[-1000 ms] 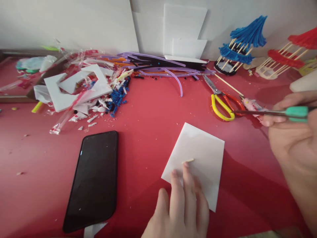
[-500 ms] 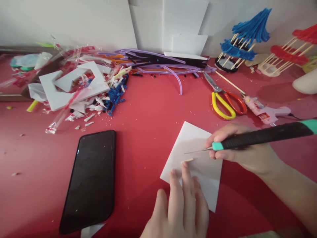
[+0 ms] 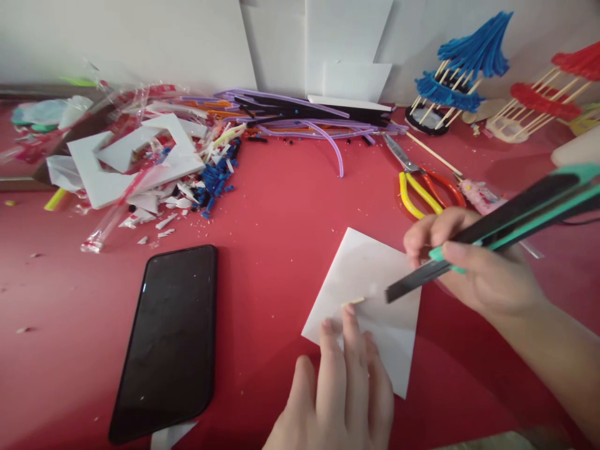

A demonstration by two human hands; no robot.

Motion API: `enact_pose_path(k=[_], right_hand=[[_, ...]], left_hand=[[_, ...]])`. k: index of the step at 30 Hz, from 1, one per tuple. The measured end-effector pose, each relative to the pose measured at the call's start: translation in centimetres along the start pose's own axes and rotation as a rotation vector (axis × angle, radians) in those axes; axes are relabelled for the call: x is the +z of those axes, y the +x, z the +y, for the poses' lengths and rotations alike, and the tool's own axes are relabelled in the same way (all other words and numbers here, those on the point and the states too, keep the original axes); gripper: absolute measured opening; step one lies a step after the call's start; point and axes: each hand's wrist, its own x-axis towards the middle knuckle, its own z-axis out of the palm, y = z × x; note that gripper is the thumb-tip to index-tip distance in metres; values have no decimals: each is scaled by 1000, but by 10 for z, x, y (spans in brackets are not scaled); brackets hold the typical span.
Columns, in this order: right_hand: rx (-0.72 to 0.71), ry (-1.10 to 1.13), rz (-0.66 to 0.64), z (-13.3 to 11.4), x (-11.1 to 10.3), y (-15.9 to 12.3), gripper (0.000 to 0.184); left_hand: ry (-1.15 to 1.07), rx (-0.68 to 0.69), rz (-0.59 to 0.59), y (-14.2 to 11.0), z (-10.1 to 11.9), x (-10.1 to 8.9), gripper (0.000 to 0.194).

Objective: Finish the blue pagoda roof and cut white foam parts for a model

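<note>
A white square board (image 3: 370, 256) lies tilted on the red table. My left hand (image 3: 344, 387) rests over its lower edge, fingers stretched out; one fingertip presses the end of a short pale wooden stick (image 3: 358, 300). My right hand (image 3: 497, 278) grips a black and teal utility knife (image 3: 492, 231). The knife's dark blade (image 3: 407, 284) points down to the left, above the board's right part and a little to the right of the stick. My left palm hides the board's lower left edge.
A black phone (image 3: 169, 337) lies at left. Scraps and white board offcuts (image 3: 105, 181) are heaped behind it. Purple and black pipe cleaners (image 3: 328, 119) run along the wall. Scissors (image 3: 407, 164), a pink glue gun (image 3: 475, 192) and a blue-topped stick model (image 3: 447, 94) stand or lie at right.
My right hand has turned the utility knife so its flat side shows, and has shifted slightly right, away from the stick. My left hand stays on the stick and board.
</note>
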Motion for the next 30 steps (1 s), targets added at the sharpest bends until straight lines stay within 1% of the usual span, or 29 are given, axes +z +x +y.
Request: enact_pose_path(k=[2,3,5,6,8,9,12,14,16,19,21,23,24,25,28,30], right_hand=[[-22,-62,153,-4,-9,5,9],[-35,-98,207,-6,-13,7,13],[-55,-174,271,-8,-23,9,21],[-50,-210,278,-8,-27,8,23],[-13,-329,254,-8,-31,5,29],[9,-415,215,-8,-32,3,33],[17,-755,97,-5,-28,-2,44],[-35,-992,64,0,-23,-2,44],[-100,-1176,33,7,-20,0,39],[-216,-1310,-12,13,-15,2,37],[-312,-1342,27,11,-8,1,36],[-416,-1275,49,4,3,-2,31],[-453,-1196,19,1,9,-5,27],[-470,-1101,-43,-2,16,-8,22],[-436,-858,-253,-4,32,-15,13],[-413,-781,-318,-2,38,-17,11]], left_hand=[[-4,6,-4,0,0,0,33],[-5,9,-4,0,0,0,32],[-6,10,-6,0,0,-1,32],[-8,8,-8,0,0,-1,33],[-13,1,-11,-1,1,0,33],[-13,-1,-10,-1,2,0,33],[-9,1,-10,-2,3,1,34],[-9,5,-15,-2,3,1,35],[-10,9,-20,-2,3,1,35],[-10,15,-23,-2,3,1,35],[-8,14,-17,-2,2,0,35],[-3,12,-17,-1,2,0,35],[0,11,-19,-1,1,-1,36],[1,10,-22,-1,1,-1,36],[-17,5,-25,0,1,-1,34],[-23,2,-18,0,2,0,33]])
